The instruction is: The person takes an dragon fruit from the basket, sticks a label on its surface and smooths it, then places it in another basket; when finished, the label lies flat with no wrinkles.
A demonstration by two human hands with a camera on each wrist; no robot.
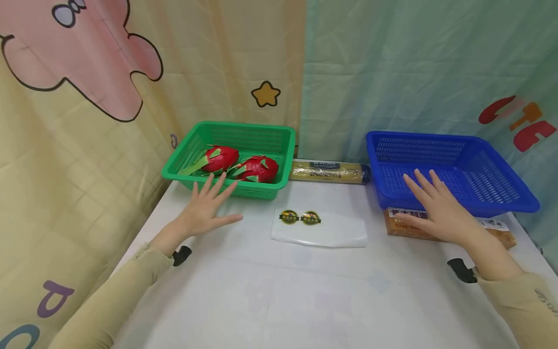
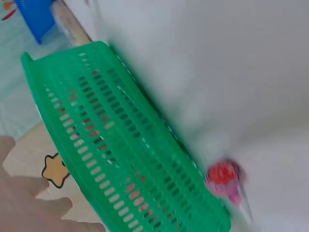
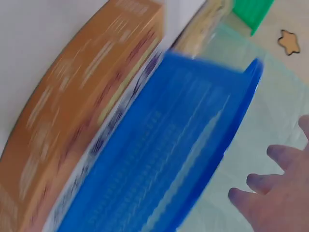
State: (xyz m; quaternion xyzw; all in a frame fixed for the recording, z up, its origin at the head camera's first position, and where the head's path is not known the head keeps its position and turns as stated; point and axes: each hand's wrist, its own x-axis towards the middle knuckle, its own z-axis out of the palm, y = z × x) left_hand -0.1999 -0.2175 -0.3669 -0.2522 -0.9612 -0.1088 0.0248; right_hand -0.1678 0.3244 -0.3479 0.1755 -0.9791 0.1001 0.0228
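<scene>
Green plastic basket [image 1: 261, 192] left of centre, blue plastic basket [image 1: 462, 183] at right: probably light, slightly flexible, best held by rims [image 1: 420, 135]; left hand [image 1: 202, 212] and right hand [image 1: 444, 211] spread, empty.

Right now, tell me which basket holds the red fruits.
The green basket on the left: two red fruits lie in it; the blue basket shows none.
</scene>
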